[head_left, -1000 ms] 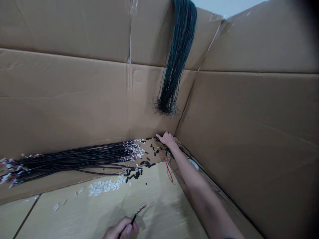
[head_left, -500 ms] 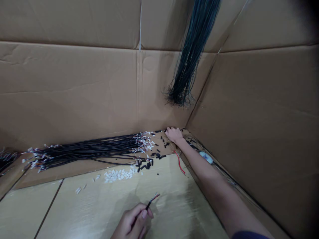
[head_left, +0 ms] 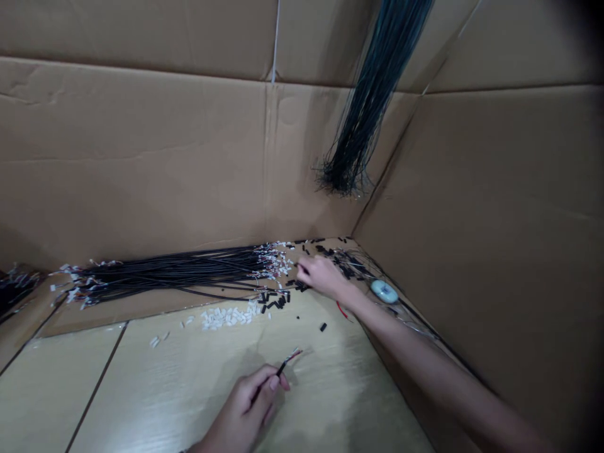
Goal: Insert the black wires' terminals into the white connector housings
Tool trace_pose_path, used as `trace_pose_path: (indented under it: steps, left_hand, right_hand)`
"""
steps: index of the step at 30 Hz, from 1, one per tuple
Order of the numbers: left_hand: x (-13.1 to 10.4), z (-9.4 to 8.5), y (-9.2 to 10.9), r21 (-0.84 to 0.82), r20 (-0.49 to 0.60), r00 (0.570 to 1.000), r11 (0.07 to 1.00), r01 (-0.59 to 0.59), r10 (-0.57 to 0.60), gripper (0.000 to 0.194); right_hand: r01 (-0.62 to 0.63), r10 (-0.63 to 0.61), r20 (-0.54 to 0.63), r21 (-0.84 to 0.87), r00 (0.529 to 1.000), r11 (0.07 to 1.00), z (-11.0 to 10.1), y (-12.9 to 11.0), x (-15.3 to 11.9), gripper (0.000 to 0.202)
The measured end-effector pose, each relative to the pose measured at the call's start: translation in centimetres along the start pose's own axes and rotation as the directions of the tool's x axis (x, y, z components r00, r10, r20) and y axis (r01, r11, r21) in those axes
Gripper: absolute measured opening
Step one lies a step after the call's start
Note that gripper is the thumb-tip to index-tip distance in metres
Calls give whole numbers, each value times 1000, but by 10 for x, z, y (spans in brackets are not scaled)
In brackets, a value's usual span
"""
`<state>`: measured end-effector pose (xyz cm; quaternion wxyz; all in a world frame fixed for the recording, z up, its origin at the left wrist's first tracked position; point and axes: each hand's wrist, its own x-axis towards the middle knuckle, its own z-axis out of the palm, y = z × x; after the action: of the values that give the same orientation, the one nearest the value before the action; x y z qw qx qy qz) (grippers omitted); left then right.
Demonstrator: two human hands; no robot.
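My left hand [head_left: 252, 399] is closed around a black cable [head_left: 282, 368], whose stripped end shows thin coloured wires pointing up and right. At the board's right end, my right hand [head_left: 321, 275] reaches in with its fingers pinched together. Whatever is between those fingertips is too small and hidden to make out. Short black tube pieces [head_left: 277, 301] lie scattered around and below that hand. To its left rests a bundle of black cables [head_left: 174, 272] with white-tipped wire ends. A single black tube piece [head_left: 323, 327] sits on the table nearer me.
Small white pieces [head_left: 226, 316] are heaped on the yellowish table [head_left: 189, 390]. Cardboard walls [head_left: 141, 157] rise behind and at right. A bundle of dark blue-green wires [head_left: 372, 107] hangs from above. A pale blue oval object [head_left: 384, 291] lies beside my right forearm, near red wire [head_left: 343, 311].
My right hand has drawn back from the corner, left and toward me. A black tube piece now shows on the table below it. My left hand still holds the cable.
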<state>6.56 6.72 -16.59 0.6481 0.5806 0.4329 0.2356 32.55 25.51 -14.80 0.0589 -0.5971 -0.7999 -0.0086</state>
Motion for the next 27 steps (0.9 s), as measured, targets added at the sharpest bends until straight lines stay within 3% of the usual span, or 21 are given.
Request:
trace_pose_path:
  steps: [4,9,14,19,27]
  left_hand:
    - [-1,0,6,4,4,1000,1000,-19,19,54]
    - [-2,0,9,-20,18,1000,1000,-13,14,54]
    - [-1,-1,7,-30,30,1000,1000,-2,3,57]
    - [2,-1,-1,11,16,1000,1000,-11,11,57]
    - [1,1,2,-34,4,1000,999,11,-10,60]
  right_hand:
    - [112,-109,-35,94,993,989,11,-33,-25,23]
    - [98,-75,-128,183,989,978,5,-30,-64,30]
    - [-112,136,-133,177,982,978,-15,21,-94,26]
    - [-325,326,-1,87,945,942,-26,87,-75,24]
    - [-402,395,153,14,906,916,-7,120,-68,25]
